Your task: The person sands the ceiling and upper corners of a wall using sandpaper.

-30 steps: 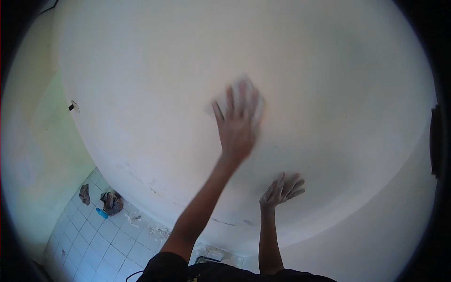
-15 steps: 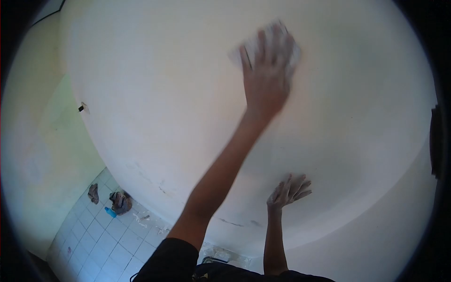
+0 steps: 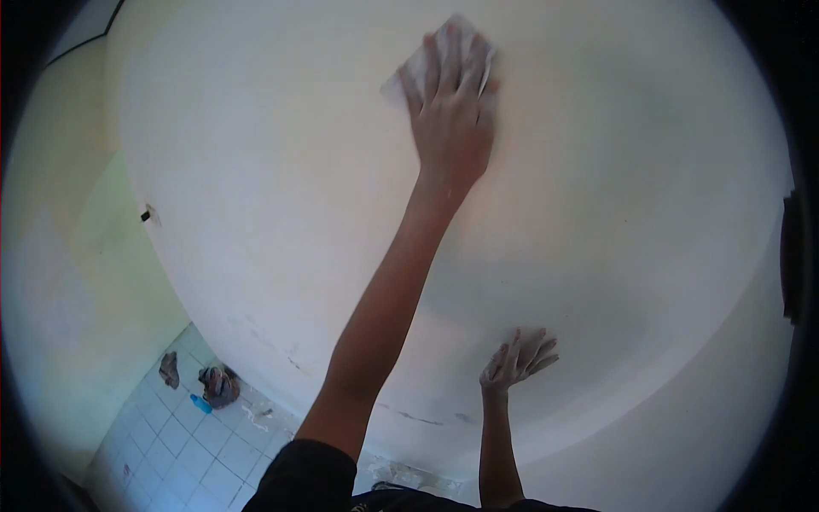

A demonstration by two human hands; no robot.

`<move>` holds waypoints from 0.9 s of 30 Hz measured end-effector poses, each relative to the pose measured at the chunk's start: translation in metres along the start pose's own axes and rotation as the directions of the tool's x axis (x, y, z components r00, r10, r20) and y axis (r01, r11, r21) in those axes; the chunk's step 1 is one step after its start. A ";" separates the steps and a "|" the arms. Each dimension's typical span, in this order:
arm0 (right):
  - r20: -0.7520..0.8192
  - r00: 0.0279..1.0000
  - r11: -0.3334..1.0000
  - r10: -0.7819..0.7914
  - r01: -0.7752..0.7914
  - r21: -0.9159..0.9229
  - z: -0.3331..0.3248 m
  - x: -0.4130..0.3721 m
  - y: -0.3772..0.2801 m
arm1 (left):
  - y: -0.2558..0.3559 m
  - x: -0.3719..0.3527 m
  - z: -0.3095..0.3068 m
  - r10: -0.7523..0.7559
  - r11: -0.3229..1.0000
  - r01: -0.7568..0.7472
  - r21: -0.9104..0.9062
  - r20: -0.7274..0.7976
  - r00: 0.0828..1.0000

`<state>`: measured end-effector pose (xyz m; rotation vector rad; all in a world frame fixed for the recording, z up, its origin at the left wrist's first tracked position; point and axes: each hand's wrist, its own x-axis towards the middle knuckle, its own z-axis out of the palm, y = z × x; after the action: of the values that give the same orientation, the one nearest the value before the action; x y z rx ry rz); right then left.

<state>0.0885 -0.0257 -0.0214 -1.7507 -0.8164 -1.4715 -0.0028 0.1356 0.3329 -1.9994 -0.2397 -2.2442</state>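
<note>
The fingers of the left hand (image 3: 452, 132) are extended and slightly spread, pressing a thin, pale sheet (image 3: 416, 70) flat against the large pale wall (image 3: 563, 171). The sheet lies under these fingers, at the far part of the working area; its corners project beyond the fingertips and to the left of them. The back of the hand faces the camera. The left arm (image 3: 380, 307) is extended, with a black sleeve (image 3: 311, 474) at its near end.

The fingers of the right hand (image 3: 512, 365) are released and fanned, angled toward the upper right. This hand grasps no object and is positioned at the wall, nearer than the left hand and to its right. Pale residue coats its surface. Whether the whole palm bears on the wall cannot be told.

Dark surface marks (image 3: 420, 418) run along the near part of the wall, between the two arms. At the left, a greenish wall (image 3: 128, 264) adjoins the tiled floor (image 3: 183, 461). On the tiles lie a brown crumpled item (image 3: 169, 369), a dark bundle (image 3: 219, 388) and, just beside the bundle, a small blue object (image 3: 200, 404).
</note>
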 end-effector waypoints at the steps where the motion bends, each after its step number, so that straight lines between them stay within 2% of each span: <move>1: 0.001 1.000 1.000 -0.008 0.008 0.006 -0.002 -0.001 0.000 | 0.005 -0.019 -0.003 -0.014 0.999 0.012 0.040 0.068 0.998; 5: 0.004 1.000 0.999 0.023 -0.023 0.042 -0.006 -0.003 0.001 | 0.035 -0.200 -0.028 -0.128 0.991 0.104 0.080 0.393 0.911; 7: 0.016 0.999 0.998 0.035 -0.036 0.052 -0.004 -0.004 0.000 | 0.047 -0.318 -0.030 -0.114 0.993 0.101 0.053 0.446 0.888; 8: 0.007 0.999 0.998 0.046 -0.046 0.042 -0.004 -0.003 -0.002 | 0.050 -0.342 -0.032 -0.096 0.995 0.093 0.030 0.470 0.877; 9: 0.003 0.999 0.998 0.036 -0.036 0.053 -0.004 -0.003 -0.001 | 0.050 -0.327 -0.028 -0.085 0.996 0.088 0.017 0.471 0.878; 10: 0.002 1.000 0.998 0.027 -0.027 0.062 -0.004 -0.002 -0.001 | 0.048 -0.291 -0.024 -0.132 0.991 0.113 0.070 0.405 0.905; 11: 0.003 1.000 0.998 0.031 -0.031 0.046 -0.008 -0.002 0.000 | 0.049 -0.251 -0.019 -0.181 0.982 0.149 0.120 0.337 0.924; 13: 0.020 0.999 0.997 0.037 -0.038 0.063 -0.008 -0.002 -0.001 | 0.033 -0.152 -0.011 -0.191 0.957 0.115 0.267 0.278 0.941; 14: 0.013 0.999 0.998 0.049 -0.050 0.045 -0.009 -0.003 -0.001 | 0.021 -0.111 -0.008 -0.149 0.974 0.106 0.202 0.210 0.966; 15: 0.019 0.999 0.997 0.046 -0.047 0.054 -0.009 -0.004 -0.001 | 0.015 -0.073 -0.011 -0.188 0.980 0.175 0.091 0.160 0.969; 16: 0.025 0.999 0.997 0.040 -0.042 0.063 -0.009 -0.003 0.001 | 0.013 -0.050 -0.011 -0.234 0.971 0.238 -0.025 0.116 0.965; 17: 0.015 0.999 0.998 0.048 -0.049 0.048 -0.011 -0.003 0.004 | 0.015 -0.050 -0.008 -0.225 0.972 0.231 -0.042 0.120 0.967; 19: 0.085 0.996 0.998 0.009 -0.014 0.067 -0.015 -0.007 0.008 | 0.023 -0.066 -0.010 -0.185 0.983 0.183 0.024 0.090 0.979; 22: 0.140 0.990 0.997 -0.024 0.014 0.077 -0.014 -0.026 0.031 | 0.034 -0.178 -0.012 -0.144 0.978 0.093 0.185 0.285 0.948; 25: 0.112 0.994 1.000 0.004 -0.002 -0.014 0.009 -0.048 0.040 | 0.036 -0.331 -0.023 -0.109 0.994 0.093 0.057 0.472 0.875; 26: 0.109 0.994 1.000 0.007 -0.005 -0.022 0.016 -0.051 0.039 | 0.041 -0.355 -0.024 -0.090 0.994 0.110 -0.006 0.531 0.843; 27: 0.081 0.997 1.000 0.008 -0.006 -0.019 0.021 -0.053 0.038 | 0.040 -0.343 -0.018 -0.082 0.994 0.107 -0.015 0.530 0.844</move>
<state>0.1227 -0.0308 -0.0804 -1.8359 -0.8399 -1.4153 0.0276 0.0888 -0.0087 -2.6509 -0.3473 -1.6969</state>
